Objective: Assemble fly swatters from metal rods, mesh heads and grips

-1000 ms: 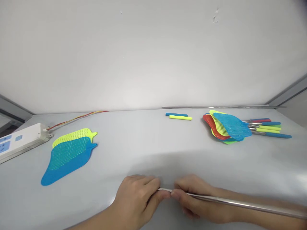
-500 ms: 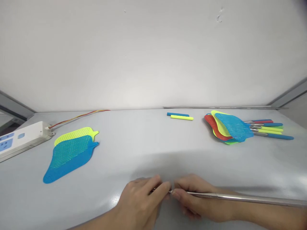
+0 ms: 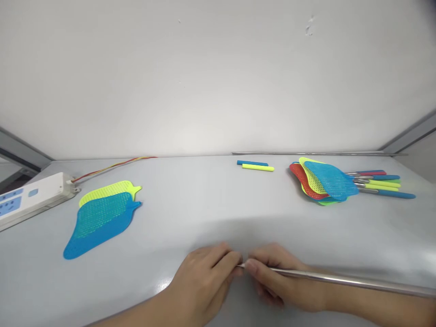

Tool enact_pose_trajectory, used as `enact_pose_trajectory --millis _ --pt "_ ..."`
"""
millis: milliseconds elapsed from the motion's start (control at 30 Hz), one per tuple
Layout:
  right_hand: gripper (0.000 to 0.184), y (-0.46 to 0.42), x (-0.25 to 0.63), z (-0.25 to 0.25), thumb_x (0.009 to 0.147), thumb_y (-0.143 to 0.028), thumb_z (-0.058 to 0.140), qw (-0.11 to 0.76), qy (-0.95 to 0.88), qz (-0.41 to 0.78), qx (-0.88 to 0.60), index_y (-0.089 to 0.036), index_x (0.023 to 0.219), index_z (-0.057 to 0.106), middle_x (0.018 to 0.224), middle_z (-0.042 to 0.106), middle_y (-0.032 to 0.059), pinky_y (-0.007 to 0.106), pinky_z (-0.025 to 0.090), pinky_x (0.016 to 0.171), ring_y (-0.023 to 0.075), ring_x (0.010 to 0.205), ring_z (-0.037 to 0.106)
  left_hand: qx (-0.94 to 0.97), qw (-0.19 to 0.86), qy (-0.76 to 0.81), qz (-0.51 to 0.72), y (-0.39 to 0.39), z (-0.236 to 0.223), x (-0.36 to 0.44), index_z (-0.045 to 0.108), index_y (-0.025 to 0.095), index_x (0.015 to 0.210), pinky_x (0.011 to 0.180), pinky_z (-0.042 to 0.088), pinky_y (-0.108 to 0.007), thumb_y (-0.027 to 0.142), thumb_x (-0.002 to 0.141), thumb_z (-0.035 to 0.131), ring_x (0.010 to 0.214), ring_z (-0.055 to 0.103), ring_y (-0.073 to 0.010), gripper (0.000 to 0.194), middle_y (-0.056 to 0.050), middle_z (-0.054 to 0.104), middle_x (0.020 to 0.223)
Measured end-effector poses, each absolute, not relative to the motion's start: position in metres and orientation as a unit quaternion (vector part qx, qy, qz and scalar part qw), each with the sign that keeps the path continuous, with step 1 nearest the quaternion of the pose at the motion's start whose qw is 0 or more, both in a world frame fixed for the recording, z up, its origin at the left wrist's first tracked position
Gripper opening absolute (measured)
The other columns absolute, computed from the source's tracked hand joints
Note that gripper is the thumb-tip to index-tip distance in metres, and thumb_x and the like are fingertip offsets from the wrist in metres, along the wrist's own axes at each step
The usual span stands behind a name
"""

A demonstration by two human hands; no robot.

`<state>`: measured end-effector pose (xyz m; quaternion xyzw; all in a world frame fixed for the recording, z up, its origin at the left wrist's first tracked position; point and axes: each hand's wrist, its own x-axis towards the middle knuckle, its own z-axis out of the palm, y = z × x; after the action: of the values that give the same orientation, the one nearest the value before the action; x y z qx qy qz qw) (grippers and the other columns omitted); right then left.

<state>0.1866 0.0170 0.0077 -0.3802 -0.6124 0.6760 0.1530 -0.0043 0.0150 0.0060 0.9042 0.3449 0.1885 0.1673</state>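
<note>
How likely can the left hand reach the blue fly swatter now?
Probably yes: nothing lies between the left hand and the blue fly swatter, though that hand is touching the metal rod's tip.

The left hand (image 3: pixel 204 281) and the right hand (image 3: pixel 279 277) are almost touching, so there is no way between them. A steel rod (image 3: pixel 340 280) extends toward 3 o'clock and blocks that side. Two fly swatters (image 3: pixel 102 218) lie at 10 o'clock, and a swatter pile (image 3: pixel 323 181) at 1 o'clock. Toward 12 o'clock, a hand can pass over the grey table (image 3: pixel 218 213) up to the white wall (image 3: pixel 218 77).
</note>
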Motion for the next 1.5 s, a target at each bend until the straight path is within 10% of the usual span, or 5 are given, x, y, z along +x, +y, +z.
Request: enact_pose_trajectory --millis 200,467,1067,1500 --pt "0.049 0.015 0.185 0.006 0.086 -0.047 0.033 0.222 -0.557 0.687 -0.411 -0.014 0.051 0.044 0.041 0.041 -0.0026 0.017 0.029 0.037 0.0057 0.037 0.037 0.88 0.218 0.378 0.189 0.014 0.004 -0.007 0.049 0.018 0.086 0.06 0.043 -0.026 0.02 0.089 0.034 0.067 0.048 -0.0135 0.016 -0.002 0.051 0.076" --pt "0.048 0.015 0.184 0.004 0.086 -0.048 0.034 0.261 -0.5 0.714 -0.415 -0.014 0.054 0.045 0.043 0.041 -0.0033 0.017 0.032 0.038 0.0062 0.038 0.039 0.89 -0.002 0.434 0.14 0.02 0.003 -0.006 0.047 0.018 0.068 0.053 0.034 -0.03 0.019 0.086 0.034 0.055 0.041 -0.0158 0.023 -0.001 0.049 0.061" --pt "0.048 0.016 0.184 0.007 0.088 -0.048 0.026 0.194 -0.627 0.656 -0.374 -0.014 0.06 0.044 0.05 0.042 -0.0031 0.016 0.031 0.042 0.0056 0.043 0.038 0.875 0.05 0.469 0.107 0.02 0.005 -0.008 0.044 0.018 0.055 0.052 0.033 -0.029 0.052 0.081 0.039 0.052 0.045 -0.0158 0.044 0.0 0.049 0.052" --pt "0.047 0.021 0.187 0.014 0.089 -0.047 0.022 0.117 -0.667 0.645 -0.353 -0.015 0.064 0.044 0.056 0.045 -0.0019 0.017 0.035 0.047 0.0068 0.049 0.041 0.9 0.082 0.418 0.09 0.017 0.002 -0.011 0.042 0.019 0.059 0.044 0.032 -0.026 0.039 0.088 0.032 0.043 0.05 -0.0148 0.036 0.002 0.051 0.048"
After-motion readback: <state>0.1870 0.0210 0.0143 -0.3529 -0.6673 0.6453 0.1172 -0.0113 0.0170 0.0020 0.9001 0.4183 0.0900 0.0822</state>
